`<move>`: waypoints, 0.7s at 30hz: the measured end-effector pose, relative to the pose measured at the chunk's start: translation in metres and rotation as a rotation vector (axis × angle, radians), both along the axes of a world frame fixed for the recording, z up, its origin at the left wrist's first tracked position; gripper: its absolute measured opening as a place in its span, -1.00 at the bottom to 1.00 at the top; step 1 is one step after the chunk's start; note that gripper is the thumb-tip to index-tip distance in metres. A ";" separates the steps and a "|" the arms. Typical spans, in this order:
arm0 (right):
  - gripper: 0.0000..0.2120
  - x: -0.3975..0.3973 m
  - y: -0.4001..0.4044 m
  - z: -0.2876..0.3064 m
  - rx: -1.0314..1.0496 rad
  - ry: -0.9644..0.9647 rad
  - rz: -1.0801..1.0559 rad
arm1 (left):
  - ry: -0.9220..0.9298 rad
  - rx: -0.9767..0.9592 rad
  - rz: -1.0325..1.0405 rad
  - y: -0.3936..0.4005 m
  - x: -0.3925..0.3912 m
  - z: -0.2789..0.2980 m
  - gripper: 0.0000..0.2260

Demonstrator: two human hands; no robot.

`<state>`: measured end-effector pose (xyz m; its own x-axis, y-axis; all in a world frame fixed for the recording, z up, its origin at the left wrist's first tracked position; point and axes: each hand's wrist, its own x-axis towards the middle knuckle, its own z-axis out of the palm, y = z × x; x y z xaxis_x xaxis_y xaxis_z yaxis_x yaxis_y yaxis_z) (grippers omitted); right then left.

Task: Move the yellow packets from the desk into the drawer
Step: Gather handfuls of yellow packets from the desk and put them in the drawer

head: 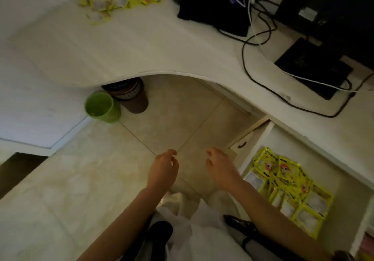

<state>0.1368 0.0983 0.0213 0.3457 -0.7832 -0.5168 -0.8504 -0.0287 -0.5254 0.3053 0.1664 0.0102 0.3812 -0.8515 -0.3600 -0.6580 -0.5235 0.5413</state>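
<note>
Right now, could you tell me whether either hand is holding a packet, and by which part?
Nothing is held: the left hand and right hand are both empty, fingers loosely curled above the floor.

Head camera, looking steeply down from a seated position

The single wide-angle view faced forward and down past both forearms to the tiled floor (176,123), close to the lap. The curved desk (125,46) bent across the top, and the open drawer (269,137) sat at lower right. Edges were blurred.
</note>
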 end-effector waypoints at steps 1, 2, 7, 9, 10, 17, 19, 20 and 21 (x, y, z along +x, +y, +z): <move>-0.68 0.018 0.001 -0.001 0.000 0.007 0.022 | -0.003 -0.007 0.015 0.004 0.019 0.001 -0.75; -0.68 0.036 0.002 -0.001 -0.003 0.014 0.043 | -0.009 -0.014 0.025 0.007 0.038 0.003 -0.76; -0.67 0.118 0.002 0.000 -0.025 0.005 0.087 | -0.063 -0.049 0.078 0.010 0.125 0.006 -0.76; -0.67 0.143 -0.003 0.003 -0.027 -0.007 0.105 | -0.083 -0.065 0.097 0.007 0.150 0.009 -0.77; -0.66 0.152 -0.006 0.005 -0.027 -0.018 0.108 | -0.094 -0.073 0.100 0.004 0.160 0.011 -0.77; -0.66 0.221 -0.056 0.017 -0.085 -0.041 0.138 | -0.130 -0.133 0.147 -0.030 0.224 0.017 -0.78; -0.68 0.236 -0.076 0.021 -0.122 -0.036 0.152 | -0.121 -0.127 0.158 -0.044 0.235 0.017 -0.78; -0.68 0.244 -0.087 0.022 -0.138 -0.038 0.155 | -0.115 -0.123 0.158 -0.053 0.241 0.018 -0.78; -0.68 0.251 -0.098 0.024 -0.147 -0.041 0.155 | -0.109 -0.121 0.155 -0.063 0.247 0.018 -0.78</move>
<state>0.3873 0.0002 0.0448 0.4867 -0.7849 -0.3835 -0.8077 -0.2370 -0.5399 0.5524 0.1034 0.0285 0.5417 -0.8144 -0.2080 -0.6332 -0.5581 0.5362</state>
